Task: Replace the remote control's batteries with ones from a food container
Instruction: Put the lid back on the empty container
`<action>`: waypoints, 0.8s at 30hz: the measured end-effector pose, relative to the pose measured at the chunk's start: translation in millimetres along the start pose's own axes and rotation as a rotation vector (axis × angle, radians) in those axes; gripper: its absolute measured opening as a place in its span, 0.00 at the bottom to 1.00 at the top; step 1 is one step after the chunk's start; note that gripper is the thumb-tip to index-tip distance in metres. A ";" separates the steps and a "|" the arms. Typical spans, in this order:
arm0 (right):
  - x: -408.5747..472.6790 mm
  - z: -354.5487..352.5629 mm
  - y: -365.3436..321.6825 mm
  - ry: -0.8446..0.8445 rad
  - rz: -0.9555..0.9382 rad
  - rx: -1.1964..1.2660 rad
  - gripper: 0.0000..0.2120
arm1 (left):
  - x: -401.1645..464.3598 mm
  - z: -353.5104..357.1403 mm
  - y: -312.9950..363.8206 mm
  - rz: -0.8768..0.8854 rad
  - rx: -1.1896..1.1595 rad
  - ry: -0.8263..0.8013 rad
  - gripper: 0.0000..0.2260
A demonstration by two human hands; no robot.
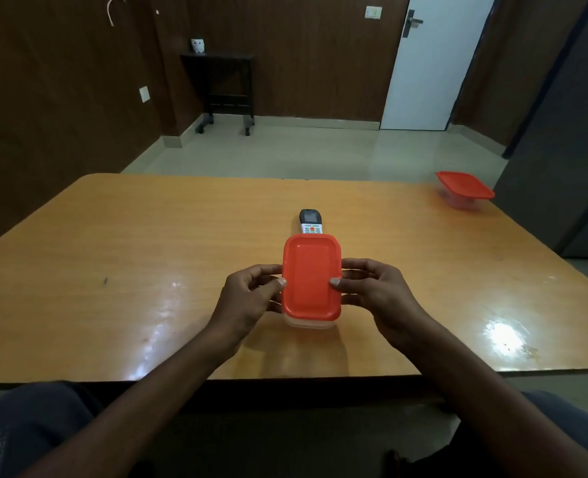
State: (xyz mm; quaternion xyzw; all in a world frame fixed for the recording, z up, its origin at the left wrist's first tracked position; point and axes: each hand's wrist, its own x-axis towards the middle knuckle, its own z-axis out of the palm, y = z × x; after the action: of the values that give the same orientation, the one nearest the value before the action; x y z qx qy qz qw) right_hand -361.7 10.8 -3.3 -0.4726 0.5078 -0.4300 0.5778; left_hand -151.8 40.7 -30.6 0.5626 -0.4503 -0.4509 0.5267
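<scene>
The person holds a small food container (311, 281) with an orange lid (311, 270) near the front middle of the table (113, 253). The left hand (251, 291) grips its left side and the right hand (372, 288) grips its right side, with both thumbs resting on the lid's edges. The remote control (310, 222) lies flat on the table at 12 o'clock from the box, partly hidden behind it.

The step now looks like opening the box to get the batteries. To do it well, 1 hand should hold the clear bottom still while the other lifts the lid from a corner, slowly, so nothing inside jumps out. I cannot see inside the box.

The table is shiny orange wood. A second container (465, 191) with an orange lid sits far off at 2 o'clock, near the table's corner. Behind are dark brown walls, a pale floor, a white door (430, 63) and a small black stand (223, 84) on wheels.
</scene>
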 end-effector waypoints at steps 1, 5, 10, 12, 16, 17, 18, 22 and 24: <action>0.5 -0.8 0.8 -0.007 -0.005 0.009 0.19 | -1.0 -1.1 0.4 0.018 0.007 -0.006 0.11; 1.7 -2.2 4.8 -0.037 -0.043 -0.020 0.20 | -5.0 -5.7 4.5 0.042 0.004 -0.042 0.15; 2.6 0.9 8.0 0.003 -0.068 -0.069 0.18 | -5.7 -9.4 6.9 0.091 0.041 -0.028 0.15; 4.3 1.2 8.4 0.028 -0.099 -0.088 0.17 | -5.0 -10.4 9.9 0.128 0.058 -0.025 0.15; 3.6 -0.3 2.4 -0.005 -0.162 -0.129 0.17 | -6.8 -14.1 15.4 0.163 0.105 -0.028 0.14; 2.7 0.0 1.1 -0.017 -0.175 -0.143 0.17 | -7.4 -15.3 15.9 0.179 0.135 -0.026 0.13; 1.5 0.9 0.4 -0.027 -0.192 -0.170 0.16 | -8.1 -16.5 16.7 0.193 0.148 -0.023 0.13; -3.5 9.4 4.2 -0.040 -0.287 -0.403 0.18 | -8.7 -21.8 20.0 0.264 0.132 0.074 0.13; -8.1 14.2 5.7 -0.042 -0.353 -0.476 0.18 | -8.6 -24.4 21.9 0.300 0.156 0.134 0.11</action>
State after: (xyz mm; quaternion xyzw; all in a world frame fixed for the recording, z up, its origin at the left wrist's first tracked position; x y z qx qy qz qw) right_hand -348.4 21.3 -6.9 -0.6847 0.4923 -0.3829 0.3772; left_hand -130.2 52.8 -7.5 0.5568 -0.5267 -0.2924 0.5719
